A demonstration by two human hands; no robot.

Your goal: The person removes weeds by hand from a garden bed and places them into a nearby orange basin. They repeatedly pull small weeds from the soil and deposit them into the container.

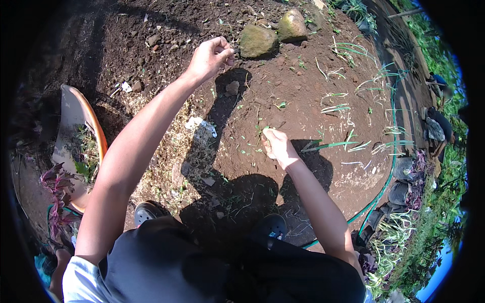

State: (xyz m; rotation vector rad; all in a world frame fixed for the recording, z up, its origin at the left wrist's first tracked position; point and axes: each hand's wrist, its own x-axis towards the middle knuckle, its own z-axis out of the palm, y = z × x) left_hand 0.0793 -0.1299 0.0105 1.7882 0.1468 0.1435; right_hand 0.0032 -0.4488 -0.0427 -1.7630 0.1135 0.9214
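My left hand (213,56) is over the soil just left of a mossy rock (258,41), its thumb and fingers curled together. A dark speck shows by the fingertips, but whether it is held I cannot tell. Lower and to the right, my right hand (277,147) pinches a small green plant (266,128) close to the ground. Small loose leaves lie on the brown soil (235,151) beside it. Right of this hand, onion-like seedlings (335,146) with long green leaves lean over in rows.
A second rock (292,25) adjoins the first. At left is an orange-rimmed basin (99,132) with pulled greenery inside. A green hose (392,166) curves along the right, near black plant bags (403,168). Other people (437,128) bend over at far right. My clog (146,213) rests on the soil.
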